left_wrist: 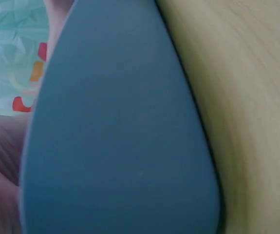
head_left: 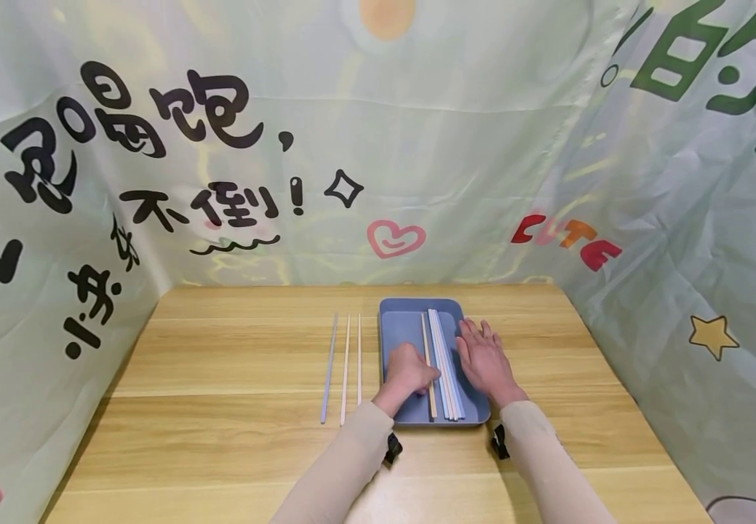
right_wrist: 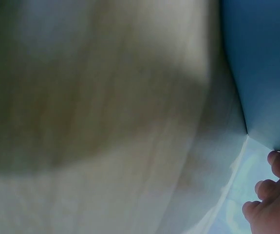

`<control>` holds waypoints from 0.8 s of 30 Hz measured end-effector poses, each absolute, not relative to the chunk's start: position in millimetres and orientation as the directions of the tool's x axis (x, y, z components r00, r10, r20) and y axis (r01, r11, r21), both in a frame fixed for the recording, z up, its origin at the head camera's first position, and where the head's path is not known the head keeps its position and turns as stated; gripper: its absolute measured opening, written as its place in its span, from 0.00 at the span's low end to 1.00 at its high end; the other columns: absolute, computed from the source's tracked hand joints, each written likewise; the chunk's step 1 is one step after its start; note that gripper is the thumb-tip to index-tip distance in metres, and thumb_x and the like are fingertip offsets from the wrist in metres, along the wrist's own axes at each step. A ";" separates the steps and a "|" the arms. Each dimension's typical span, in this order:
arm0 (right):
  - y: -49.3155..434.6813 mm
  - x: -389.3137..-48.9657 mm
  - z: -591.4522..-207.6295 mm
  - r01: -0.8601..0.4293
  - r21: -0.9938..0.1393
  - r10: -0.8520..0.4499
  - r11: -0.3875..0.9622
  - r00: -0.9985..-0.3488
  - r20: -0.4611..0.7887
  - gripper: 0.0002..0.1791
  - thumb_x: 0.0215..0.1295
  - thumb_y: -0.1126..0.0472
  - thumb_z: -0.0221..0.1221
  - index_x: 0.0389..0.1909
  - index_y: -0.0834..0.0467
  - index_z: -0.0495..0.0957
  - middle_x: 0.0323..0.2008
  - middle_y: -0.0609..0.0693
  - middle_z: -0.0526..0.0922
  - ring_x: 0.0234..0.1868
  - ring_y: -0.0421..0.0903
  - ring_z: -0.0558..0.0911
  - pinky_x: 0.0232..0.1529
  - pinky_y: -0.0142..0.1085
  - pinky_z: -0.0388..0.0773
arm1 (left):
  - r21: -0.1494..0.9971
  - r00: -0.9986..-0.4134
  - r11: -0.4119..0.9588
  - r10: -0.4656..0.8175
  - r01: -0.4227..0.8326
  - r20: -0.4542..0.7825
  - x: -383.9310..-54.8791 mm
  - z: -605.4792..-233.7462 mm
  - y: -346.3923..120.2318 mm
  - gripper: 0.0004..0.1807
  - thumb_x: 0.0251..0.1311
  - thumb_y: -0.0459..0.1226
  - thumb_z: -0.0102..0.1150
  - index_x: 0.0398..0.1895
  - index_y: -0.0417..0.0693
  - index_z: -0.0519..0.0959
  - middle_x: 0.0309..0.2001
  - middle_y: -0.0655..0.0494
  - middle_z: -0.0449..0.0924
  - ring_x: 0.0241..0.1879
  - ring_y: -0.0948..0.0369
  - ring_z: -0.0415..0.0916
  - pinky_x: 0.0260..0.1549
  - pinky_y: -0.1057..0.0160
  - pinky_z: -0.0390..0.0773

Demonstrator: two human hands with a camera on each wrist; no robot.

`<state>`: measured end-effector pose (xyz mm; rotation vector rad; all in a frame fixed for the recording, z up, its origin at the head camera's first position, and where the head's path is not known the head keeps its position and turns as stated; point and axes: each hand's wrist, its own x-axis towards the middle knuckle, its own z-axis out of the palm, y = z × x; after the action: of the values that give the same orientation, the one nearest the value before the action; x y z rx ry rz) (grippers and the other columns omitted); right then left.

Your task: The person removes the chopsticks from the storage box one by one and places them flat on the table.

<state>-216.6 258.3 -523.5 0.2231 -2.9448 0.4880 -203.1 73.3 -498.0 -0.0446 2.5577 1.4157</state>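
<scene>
"Chopsticks (head_left: 444, 364) are laid where?"

"Side by side in the tray (head_left: 404, 320); a tan chopstick (head_left: 426, 335) beside them is partly covered by the curled left hand (head_left: 409, 370); whether pinched cannot be told. The right hand (head_left: 486, 360) is held straight-fingered by the tray's right rim."

"How should they be handled?"

"As light, stiff, probably slippery; best gripped mid-length."
</scene>
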 end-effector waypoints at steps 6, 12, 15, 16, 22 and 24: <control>258.6 -215.9 -522.3 -0.163 -0.316 -0.119 0.935 -0.981 0.154 0.31 0.87 0.52 0.38 0.79 0.68 0.61 0.79 0.66 0.62 0.81 0.73 0.54 0.80 0.68 0.51 | 0.886 -0.970 0.435 0.098 -0.160 -0.223 -201.0 -488.5 63.3 0.15 0.54 0.29 0.76 0.20 0.45 0.77 0.13 0.55 0.79 0.12 0.61 0.80 0.18 0.62 0.85; 258.6 -215.0 -522.4 -0.158 -0.321 -0.115 0.934 -0.982 0.148 0.31 0.87 0.52 0.37 0.79 0.67 0.60 0.80 0.66 0.61 0.82 0.72 0.53 0.80 0.68 0.50 | 0.917 -0.972 0.371 0.118 -0.148 -0.205 -200.1 -481.8 47.2 0.07 0.56 0.29 0.72 0.29 0.41 0.81 0.22 0.52 0.84 0.15 0.62 0.83 0.24 0.58 0.88; 258.3 -214.7 -521.9 -0.158 -0.317 -0.116 0.935 -0.982 0.147 0.31 0.87 0.52 0.36 0.79 0.67 0.60 0.80 0.66 0.61 0.82 0.72 0.53 0.80 0.68 0.51 | 0.925 -0.972 0.351 0.126 -0.145 -0.200 -200.1 -478.8 38.9 0.04 0.57 0.29 0.70 0.33 0.39 0.83 0.25 0.50 0.87 0.16 0.61 0.83 0.25 0.58 0.89; 258.3 -214.7 -521.8 -0.158 -0.315 -0.117 0.936 -0.982 0.146 0.31 0.87 0.52 0.36 0.79 0.67 0.60 0.80 0.66 0.61 0.82 0.72 0.53 0.80 0.68 0.51 | 0.932 -0.971 0.333 0.131 -0.146 -0.199 -200.4 -478.1 36.1 0.04 0.57 0.28 0.69 0.35 0.37 0.84 0.26 0.49 0.88 0.17 0.61 0.84 0.25 0.59 0.89; 258.5 -215.0 -521.4 -0.160 -0.305 -0.121 0.939 -0.982 0.141 0.30 0.87 0.53 0.37 0.79 0.68 0.60 0.80 0.66 0.61 0.81 0.73 0.53 0.79 0.68 0.52 | 0.969 -0.964 0.194 0.184 -0.155 -0.191 -202.6 -475.1 16.2 0.14 0.56 0.23 0.65 0.46 0.28 0.84 0.35 0.41 0.90 0.20 0.62 0.83 0.26 0.63 0.88; 258.5 -215.2 -521.2 -0.160 -0.306 -0.122 0.939 -0.983 0.139 0.30 0.87 0.53 0.37 0.79 0.68 0.60 0.80 0.67 0.61 0.81 0.73 0.53 0.79 0.68 0.52 | 0.974 -0.960 0.158 0.203 -0.163 -0.193 -202.8 -475.0 8.0 0.16 0.56 0.22 0.64 0.49 0.26 0.83 0.38 0.39 0.90 0.21 0.62 0.83 0.28 0.64 0.89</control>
<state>-215.2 258.5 -521.2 0.2168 -2.9761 0.4847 -202.8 8.0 -475.0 0.0386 2.1592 1.8732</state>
